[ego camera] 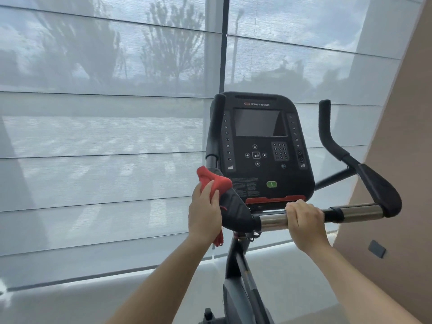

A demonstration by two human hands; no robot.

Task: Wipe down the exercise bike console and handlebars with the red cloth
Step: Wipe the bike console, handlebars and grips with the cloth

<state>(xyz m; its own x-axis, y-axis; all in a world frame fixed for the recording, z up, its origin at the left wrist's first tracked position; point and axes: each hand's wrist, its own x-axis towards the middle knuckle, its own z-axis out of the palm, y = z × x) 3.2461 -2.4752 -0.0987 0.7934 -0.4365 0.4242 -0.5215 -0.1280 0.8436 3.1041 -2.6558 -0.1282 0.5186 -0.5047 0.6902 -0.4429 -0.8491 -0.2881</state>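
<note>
Closest to the camera, two bare forearms reach up from the bottom edge toward the bike, one to each side of the dark frame post (pixel 236 265). The right hand (pixel 306 220) is wrapped over the chrome crossbar (pixel 272 220), fingers curled round it from above. This looks like a steadying grip, bracing the person and the bar while the other hand works. The left hand (pixel 204 211) grips the red cloth (pixel 215 181), bunched in its fingers and pressed against the outer side of the left padded armrest (pixel 236 209). Part of the cloth is pushed up over the top of the pad and a loose tail hangs below the wrist. Holding it bunched gives a thick wad that can mould round the curved pad, so the step in hand is probably the left side of the handlebars. Just beyond, the left upright grip (pixel 216 127) rises beside the console (pixel 259 174), whose dark screen (pixel 258 122), keypad and green button (pixel 271 184) are all uncovered and easy to reach next. The right armrest (pixel 378 192) and right upright grip (pixel 327 127) stand well apart from both hands. Farthest back, translucent window blinds (pixel 105 113) cover the window, with a tan wall (pixel 409 136) at the right.
</note>
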